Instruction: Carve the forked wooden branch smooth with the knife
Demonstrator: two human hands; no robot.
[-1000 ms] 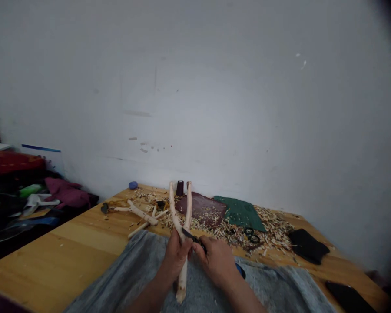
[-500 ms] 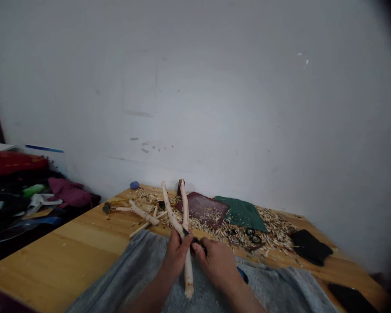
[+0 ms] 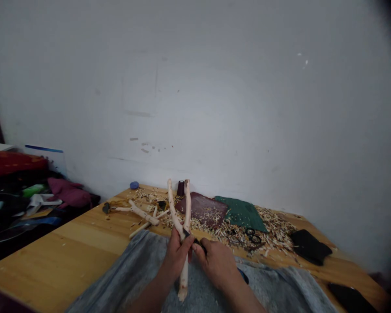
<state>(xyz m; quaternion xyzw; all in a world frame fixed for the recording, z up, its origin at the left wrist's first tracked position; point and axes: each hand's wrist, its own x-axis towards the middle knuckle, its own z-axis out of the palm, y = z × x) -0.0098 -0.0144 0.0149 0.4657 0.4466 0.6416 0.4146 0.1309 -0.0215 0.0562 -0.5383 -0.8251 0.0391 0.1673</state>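
Note:
My left hand (image 3: 177, 256) is wrapped round a pale, peeled forked stick (image 3: 184, 217) just below its fork, holding it upright over a grey cloth (image 3: 140, 269). Both prongs point up and away toward the wall. My right hand (image 3: 217, 263) grips a small dark-handled knife (image 3: 195, 240), its blade lying against the stick at the fork, close to my left thumb.
Wood shavings (image 3: 273, 226) cover the far side of the wooden table (image 3: 52, 256), with other peeled sticks (image 3: 141, 215), a maroon leather piece (image 3: 203, 206), a green piece (image 3: 241, 213), scissors (image 3: 252, 237), a black pouch (image 3: 309, 245) and a dark phone (image 3: 348, 298). Clutter lies at left (image 3: 26, 195).
The stick tilted left half a second ago and has swung back upright; its lower end shifted left. Both hands stayed in the same grip at the fork.

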